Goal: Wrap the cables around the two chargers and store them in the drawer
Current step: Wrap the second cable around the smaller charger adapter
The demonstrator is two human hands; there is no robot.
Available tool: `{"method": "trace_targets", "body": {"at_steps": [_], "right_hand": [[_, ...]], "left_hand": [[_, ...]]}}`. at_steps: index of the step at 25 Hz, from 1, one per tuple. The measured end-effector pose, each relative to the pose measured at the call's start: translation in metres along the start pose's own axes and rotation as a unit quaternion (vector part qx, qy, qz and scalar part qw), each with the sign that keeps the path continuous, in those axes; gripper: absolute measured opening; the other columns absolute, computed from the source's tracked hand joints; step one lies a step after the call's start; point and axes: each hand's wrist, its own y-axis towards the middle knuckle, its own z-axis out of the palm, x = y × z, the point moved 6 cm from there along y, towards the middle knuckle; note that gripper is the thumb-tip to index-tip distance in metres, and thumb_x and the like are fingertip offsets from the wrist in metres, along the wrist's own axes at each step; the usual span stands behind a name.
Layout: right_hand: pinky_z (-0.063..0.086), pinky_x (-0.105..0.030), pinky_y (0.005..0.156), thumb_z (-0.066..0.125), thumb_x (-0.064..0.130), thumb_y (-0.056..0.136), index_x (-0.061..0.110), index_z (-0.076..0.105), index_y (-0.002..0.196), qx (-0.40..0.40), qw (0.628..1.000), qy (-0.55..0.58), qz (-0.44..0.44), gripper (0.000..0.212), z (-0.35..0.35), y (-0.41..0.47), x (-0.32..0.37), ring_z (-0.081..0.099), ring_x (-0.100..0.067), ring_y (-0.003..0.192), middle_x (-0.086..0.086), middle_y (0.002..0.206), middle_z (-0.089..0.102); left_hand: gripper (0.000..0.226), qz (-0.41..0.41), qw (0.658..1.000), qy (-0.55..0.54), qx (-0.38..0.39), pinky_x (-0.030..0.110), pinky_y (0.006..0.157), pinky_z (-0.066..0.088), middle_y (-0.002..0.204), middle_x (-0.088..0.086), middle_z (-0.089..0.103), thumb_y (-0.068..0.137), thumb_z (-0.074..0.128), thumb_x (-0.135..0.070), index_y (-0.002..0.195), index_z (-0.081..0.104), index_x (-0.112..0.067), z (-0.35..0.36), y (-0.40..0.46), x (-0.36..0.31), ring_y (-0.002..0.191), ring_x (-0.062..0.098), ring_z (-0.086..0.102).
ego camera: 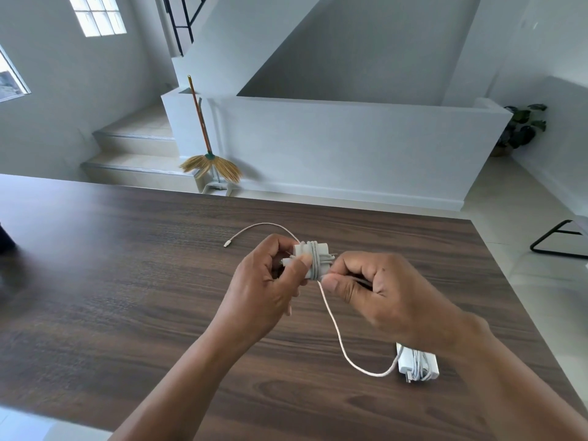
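Head view, and closest to me are my two forearms coming up from the near edge of the table (127, 281), dark wood grain. Just past my right wrist, near the table's right edge, lies the wrapped charger (418, 364), white, its cord coiled round it, flat on the wood. Over the middle of the table I hold the second charger (310, 261) up in the air: my left hand (264, 288) grips it, thumb pressed on its near face, fingers curled behind. Several turns of cable (334, 326) already sit round the block. My right hand (381, 288) pinches the cable right beside the charger, thumb and fingers closed on it. From that pinch one slack length drops to the wood and curves toward the wrapped charger. Another length arcs off leftward beyond my left hand, ending in a small plug (227, 244) lying on the table toward the far edge. Beyond the table, a broom (203, 144) leans on a white wall by some steps.
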Motion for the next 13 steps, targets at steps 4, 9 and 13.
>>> {"method": "trace_targets", "body": {"at_steps": [4, 9, 13], "right_hand": [[0.053, -0.045, 0.061, 0.065, 0.036, 0.100, 0.023, 0.074, 0.088, -0.047, 0.997, -0.036, -0.047, 0.019, -0.036, 0.021, 0.016, 0.064, -0.028, 0.064, -0.005, 0.071, 0.071], [0.042, -0.020, 0.053, 0.066, 0.025, 0.100, 0.025, 0.076, 0.084, -0.067, 0.996, 0.023, -0.049, 0.020, -0.045, 0.043, 0.001, 0.046, -0.005, 0.049, 0.012, 0.055, 0.058], [0.033, -0.024, 0.045, 0.060, 0.026, 0.103, 0.019, 0.073, 0.082, -0.066, 0.986, 0.149, -0.033, 0.026, -0.027, 0.043, -0.016, 0.033, -0.017, 0.044, 0.002, 0.051, 0.046]], "left_hand": [[0.007, 0.001, 0.998, 0.004, 0.060, 0.034, 0.046, 0.052, 0.068, 0.001, 0.071, 0.098, 0.069, -0.031, 0.098, 0.069, -0.023, 0.007, -0.009, -0.004, 0.048, 0.009, 0.058], [0.023, 0.011, 0.993, -0.086, 0.080, 0.038, 0.047, 0.052, 0.070, 0.005, 0.072, 0.090, 0.065, -0.042, 0.100, 0.071, -0.021, 0.009, -0.016, -0.021, 0.052, 0.021, 0.059], [0.024, 0.017, 0.991, -0.121, 0.057, 0.035, 0.046, 0.050, 0.066, 0.002, 0.068, 0.086, 0.065, -0.040, 0.097, 0.071, -0.019, 0.007, -0.014, -0.027, 0.053, 0.022, 0.057]]}}
